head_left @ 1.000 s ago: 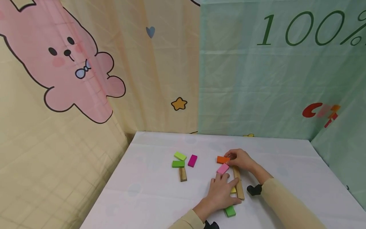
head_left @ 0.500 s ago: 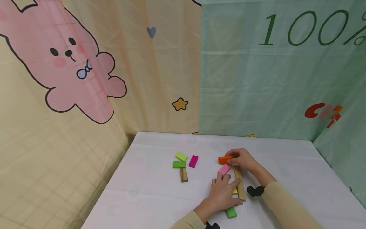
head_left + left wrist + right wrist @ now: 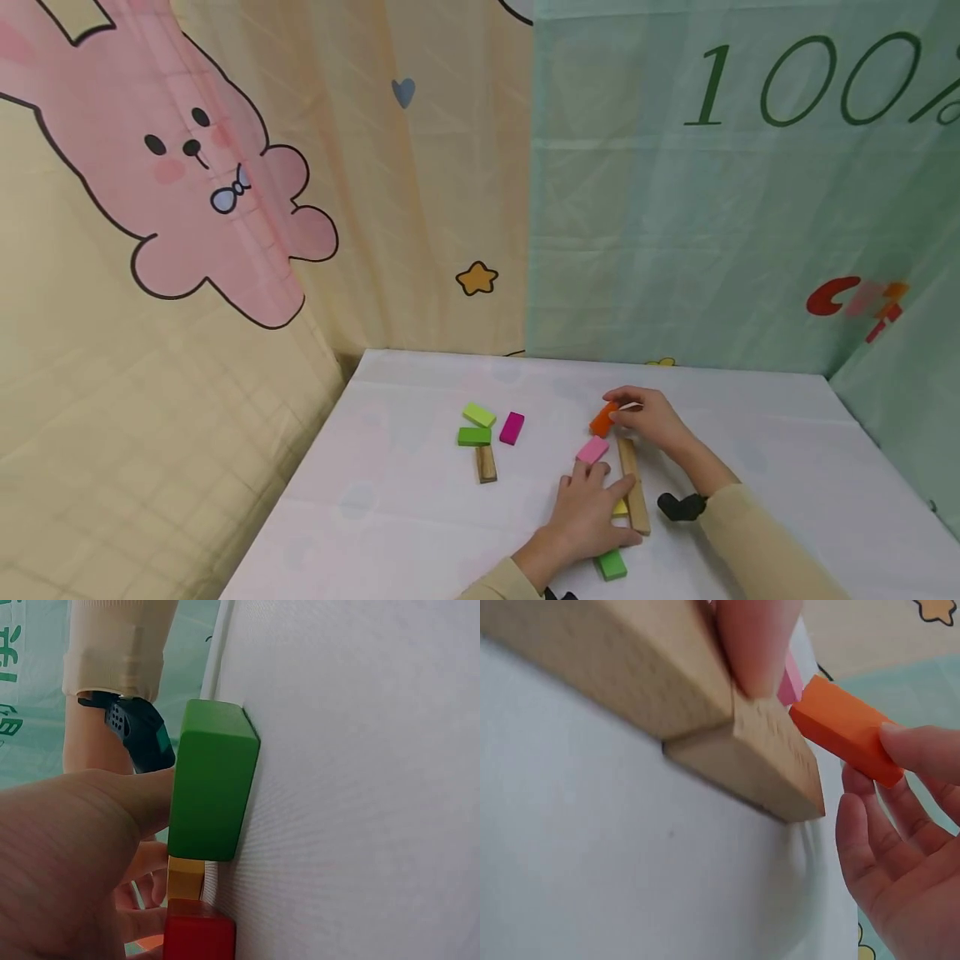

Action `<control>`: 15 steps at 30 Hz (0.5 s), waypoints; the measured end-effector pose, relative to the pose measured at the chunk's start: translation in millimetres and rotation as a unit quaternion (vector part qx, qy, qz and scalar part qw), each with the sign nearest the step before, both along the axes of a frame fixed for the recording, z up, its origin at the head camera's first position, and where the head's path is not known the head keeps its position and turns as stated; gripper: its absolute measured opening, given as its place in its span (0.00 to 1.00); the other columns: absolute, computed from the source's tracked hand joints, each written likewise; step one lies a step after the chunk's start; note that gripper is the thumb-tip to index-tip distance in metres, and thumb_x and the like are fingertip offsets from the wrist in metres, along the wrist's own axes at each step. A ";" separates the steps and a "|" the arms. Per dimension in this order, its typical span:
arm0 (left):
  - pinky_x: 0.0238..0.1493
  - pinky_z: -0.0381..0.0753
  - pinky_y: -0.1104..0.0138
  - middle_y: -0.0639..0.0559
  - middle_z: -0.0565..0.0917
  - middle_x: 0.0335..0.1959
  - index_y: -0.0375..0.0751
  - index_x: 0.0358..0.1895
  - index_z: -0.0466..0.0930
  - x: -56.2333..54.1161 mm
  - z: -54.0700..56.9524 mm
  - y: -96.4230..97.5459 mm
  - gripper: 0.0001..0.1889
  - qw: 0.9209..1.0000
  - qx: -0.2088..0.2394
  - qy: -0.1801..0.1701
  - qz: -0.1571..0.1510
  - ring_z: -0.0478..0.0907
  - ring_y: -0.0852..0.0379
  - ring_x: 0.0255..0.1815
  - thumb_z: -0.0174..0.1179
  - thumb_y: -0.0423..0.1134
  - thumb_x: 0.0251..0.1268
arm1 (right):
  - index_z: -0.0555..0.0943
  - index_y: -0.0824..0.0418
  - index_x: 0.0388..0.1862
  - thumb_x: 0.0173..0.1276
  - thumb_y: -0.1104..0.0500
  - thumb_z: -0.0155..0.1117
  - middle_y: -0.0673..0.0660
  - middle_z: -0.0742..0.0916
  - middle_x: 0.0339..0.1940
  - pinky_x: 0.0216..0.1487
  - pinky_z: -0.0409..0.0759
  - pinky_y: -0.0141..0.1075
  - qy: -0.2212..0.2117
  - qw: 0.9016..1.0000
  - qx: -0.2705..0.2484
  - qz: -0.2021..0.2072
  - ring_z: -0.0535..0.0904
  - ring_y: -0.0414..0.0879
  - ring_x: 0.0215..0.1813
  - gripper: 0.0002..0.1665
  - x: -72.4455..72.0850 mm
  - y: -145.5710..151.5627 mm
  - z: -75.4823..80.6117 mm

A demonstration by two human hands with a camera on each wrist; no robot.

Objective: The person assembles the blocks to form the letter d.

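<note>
Between thumb and fingers my right hand (image 3: 648, 417) pinches an orange wooden block (image 3: 602, 419), held at a slant past the far end of a row. In the right wrist view that orange block (image 3: 844, 727) is tilted. The row is made of two plain wooden blocks (image 3: 636, 500) laid end to end. My left hand (image 3: 581, 517) spreads over the blocks, a fingertip (image 3: 761, 667) touching the plain wood. Near its fingertips lies a pink block (image 3: 592, 450); a yellow block (image 3: 619, 507) is partly hidden below. The left wrist view shows a green block (image 3: 214, 795) and a red block (image 3: 199, 937).
Farther left on the white table (image 3: 397, 517) lie a lime block (image 3: 479, 415), a green block (image 3: 474, 437), a magenta block (image 3: 512, 428) and a plain wooden block (image 3: 486, 465). Printed curtains (image 3: 420, 208) hang behind the table.
My right hand has lifted and turned the orange block from lying crosswise to a slant, drawing it slightly right. The left hand stays over the blocks. The head view has shifted slightly.
</note>
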State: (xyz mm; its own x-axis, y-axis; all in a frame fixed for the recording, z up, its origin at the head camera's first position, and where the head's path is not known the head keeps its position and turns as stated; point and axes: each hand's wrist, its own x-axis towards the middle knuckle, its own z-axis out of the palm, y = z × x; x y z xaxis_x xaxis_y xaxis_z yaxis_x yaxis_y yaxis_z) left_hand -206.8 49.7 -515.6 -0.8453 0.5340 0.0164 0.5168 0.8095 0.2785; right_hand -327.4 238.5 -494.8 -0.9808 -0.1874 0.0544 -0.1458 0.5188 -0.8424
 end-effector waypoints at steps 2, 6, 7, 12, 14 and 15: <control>0.50 0.68 0.60 0.58 0.68 0.67 0.76 0.73 0.65 0.1 -0.1 0.6 0.39 1.000 0.003 -0.004 0.000 0.60 0.55 0.62 0.64 0.72 0.55 | 0.81 0.62 0.60 0.71 0.61 0.67 0.59 0.84 0.52 0.48 0.83 0.43 0.007 1.000 0.001 0.002 0.81 0.55 0.49 0.20 -1.9 3.7 -0.3; 0.49 0.68 0.60 0.59 0.68 0.66 0.77 0.72 0.65 -0.2 0.4 1.0 0.39 1.000 0.002 -0.010 0.003 0.60 0.56 0.61 0.65 0.72 0.54 | 0.82 0.62 0.60 0.71 0.61 0.67 0.59 0.85 0.53 0.47 0.84 0.44 0.009 1.000 0.001 0.004 0.81 0.54 0.48 0.20 -5.0 8.9 -0.2; 0.49 0.68 0.60 0.59 0.68 0.66 0.77 0.72 0.65 -0.3 0.5 0.8 0.40 1.000 0.002 -0.012 0.003 0.60 0.56 0.60 0.65 0.71 0.54 | 0.82 0.62 0.60 0.71 0.61 0.67 0.59 0.85 0.53 0.47 0.84 0.44 0.008 1.000 0.001 0.004 0.81 0.54 0.48 0.20 -5.3 9.8 -0.1; 0.49 0.68 0.60 0.59 0.68 0.66 0.76 0.73 0.65 -0.4 0.5 0.0 0.40 1.000 0.004 -0.015 0.001 0.60 0.56 0.60 0.66 0.71 0.54 | 0.82 0.64 0.60 0.71 0.62 0.67 0.60 0.85 0.54 0.46 0.84 0.44 0.008 1.000 0.002 0.001 0.82 0.53 0.47 0.20 -4.7 12.1 3.5; 0.49 0.68 0.60 0.59 0.67 0.66 0.76 0.73 0.65 -0.3 0.1 -0.2 0.40 1.000 0.006 -0.018 0.001 0.60 0.56 0.60 0.66 0.71 0.54 | 0.82 0.64 0.59 0.70 0.62 0.67 0.60 0.85 0.53 0.45 0.84 0.45 0.009 1.000 0.002 -0.001 0.82 0.53 0.47 0.20 -4.8 12.9 4.6; 0.49 0.68 0.60 0.59 0.67 0.66 0.77 0.72 0.65 -0.5 -0.2 -0.4 0.40 1.000 0.007 -0.019 0.002 0.60 0.56 0.60 0.66 0.71 0.54 | 0.82 0.64 0.59 0.70 0.62 0.67 0.60 0.85 0.53 0.45 0.84 0.45 0.008 1.000 0.002 -0.003 0.82 0.53 0.46 0.19 -4.9 13.2 5.3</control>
State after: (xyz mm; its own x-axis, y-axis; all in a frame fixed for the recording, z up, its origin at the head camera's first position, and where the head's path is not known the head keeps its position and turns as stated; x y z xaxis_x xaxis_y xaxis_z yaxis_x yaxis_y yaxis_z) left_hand -207.2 49.3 -515.8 -0.8472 0.5312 -0.0087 0.5029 0.8072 0.3090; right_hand -332.3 251.6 -489.6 -0.9809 -0.1814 0.0702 -0.1567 0.5229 -0.8379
